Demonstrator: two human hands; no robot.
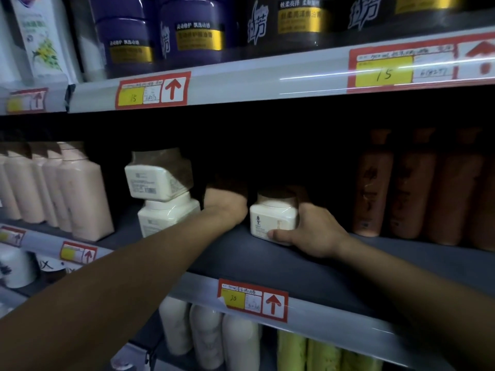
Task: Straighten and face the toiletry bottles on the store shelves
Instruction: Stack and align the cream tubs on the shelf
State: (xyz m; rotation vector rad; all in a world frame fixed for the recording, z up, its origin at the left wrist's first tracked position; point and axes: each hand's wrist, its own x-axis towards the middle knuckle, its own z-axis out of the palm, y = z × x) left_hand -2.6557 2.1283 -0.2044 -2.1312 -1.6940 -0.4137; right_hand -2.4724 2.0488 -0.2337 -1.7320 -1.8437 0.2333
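Left hand (226,207) fingers vanish into shadow (grip unreadable) beside the cream jar (273,218).

Cream jar (273,219) at centre: smooth plastic, slight sheen, brown cap looks matt. Stacked jars (158,180) at 9 o'clock of it: same plastic under glossy shrink film. Shelf deck (267,258): matt dark grey, looks like painted metal. Rail (334,314) at 6 o'clock: clear glossy plastic strip over paper price tags (253,301). Pink bottles (83,194) far 9 o'clock: satin plastic. Brown bottles (372,194) at 3 o'clock: semi-gloss plastic. Purple tubs (192,30) at 12 o'clock: glossy, with metallic gold labels.
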